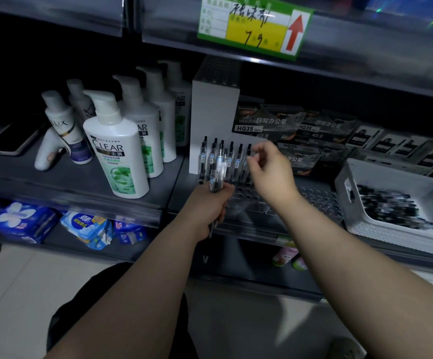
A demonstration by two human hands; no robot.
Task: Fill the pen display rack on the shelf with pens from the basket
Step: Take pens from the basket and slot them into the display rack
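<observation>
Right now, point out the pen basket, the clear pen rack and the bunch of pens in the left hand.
pen basket (345, 186): head view, on its white left wall.
clear pen rack (313, 200): head view, on empty holes.
bunch of pens (216, 161): head view, on the barrels above the fist.

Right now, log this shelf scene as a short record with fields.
left hand: shut on a bundle of pens, tips up
right hand: fingers pinching at a pen top beside the bundle
pen rack: clear, on the shelf, most visible holes unfilled
basket: white, right of the rack, more pens inside
shampoo bottles: left of the rack
</observation>
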